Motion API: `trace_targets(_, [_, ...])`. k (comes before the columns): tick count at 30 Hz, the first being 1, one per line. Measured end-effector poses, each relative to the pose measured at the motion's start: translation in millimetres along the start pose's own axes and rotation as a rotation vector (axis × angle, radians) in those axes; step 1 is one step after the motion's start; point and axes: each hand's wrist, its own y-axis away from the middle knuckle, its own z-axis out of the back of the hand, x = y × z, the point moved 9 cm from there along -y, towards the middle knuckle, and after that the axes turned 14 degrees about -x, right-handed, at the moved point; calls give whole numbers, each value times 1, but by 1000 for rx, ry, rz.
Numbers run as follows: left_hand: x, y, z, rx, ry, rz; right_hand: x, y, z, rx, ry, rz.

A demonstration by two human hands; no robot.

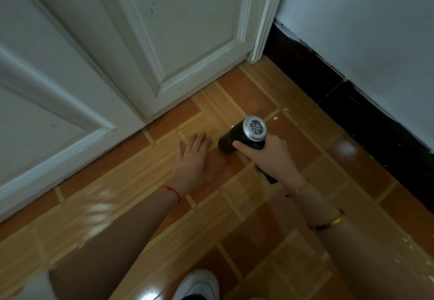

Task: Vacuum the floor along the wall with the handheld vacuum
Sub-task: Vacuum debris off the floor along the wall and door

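Observation:
My right hand [270,156] grips the handle of a black handheld vacuum [242,135], whose silver vented rear cap faces the camera. Its nozzle end points down and left at the orange tiled floor [145,194]; the nozzle tip is hidden. My left hand [192,156] lies flat on the floor with fingers apart, just left of the vacuum and holding nothing. Small white scraps [276,118] lie on the tiles just beyond the vacuum, near the black baseboard [352,102] of the white wall [364,29].
A white panelled door [117,41] and its frame [263,29] fill the left and top. The baseboard runs diagonally down the right side. A white shoe [199,284] shows at the bottom edge. More pale specks [408,245] lie on the floor at the lower right.

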Motion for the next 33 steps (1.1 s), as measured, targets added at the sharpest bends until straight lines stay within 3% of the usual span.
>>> trace_targets(4, [0, 3, -2, 3, -18, 5, -3, 0, -5, 10, -9, 1])
trace_targets(9, [-4, 1, 0, 44, -27, 30, -10, -12, 12, -165, 13, 46])
trace_targets(13, [-5, 2, 0, 55, -23, 45, -13, -24, 12, -115, 26, 35])
trace_targets(24, [-8, 2, -1, 42, -55, 46, -5, -36, 20, -229, 81, 103])
trace_targets(29, [-9, -4, 1, 24, -28, 71, -9, -39, 13, -138, 54, 75])
trace_targets(33, [-16, -13, 8, -46, 41, 72, -21, -42, 40, -303, 37, 25])
